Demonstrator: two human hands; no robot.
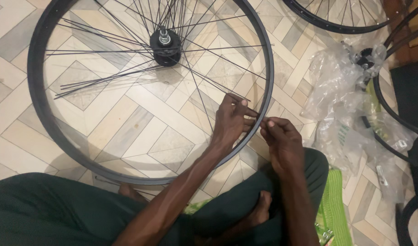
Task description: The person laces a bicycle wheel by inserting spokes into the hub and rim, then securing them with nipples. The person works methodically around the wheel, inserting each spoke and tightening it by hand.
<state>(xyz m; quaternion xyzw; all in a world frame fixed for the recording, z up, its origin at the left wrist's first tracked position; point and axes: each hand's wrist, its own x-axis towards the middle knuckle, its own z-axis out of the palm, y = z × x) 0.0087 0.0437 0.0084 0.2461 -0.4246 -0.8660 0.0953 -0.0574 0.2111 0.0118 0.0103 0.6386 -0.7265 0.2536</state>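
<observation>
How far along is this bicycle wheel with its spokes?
Early on. Spokes already hang from the hub, but most lie loose inside the rim, ends short of it. The left hand and right hand meet at the rim's right side, fingers pinching one spoke end. Most of the rim is unspoked.

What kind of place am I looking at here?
Probably an informal bicycle wheel workshop on a tiled floor: a rim being laced with loose spokes, more rims nearby, and plastic parts bags.

Both hands meet, fingertips pinched.
Left hand (231,122) reaches toward one o'clock; right hand (282,139) toward eleven, forearms converging.
</observation>
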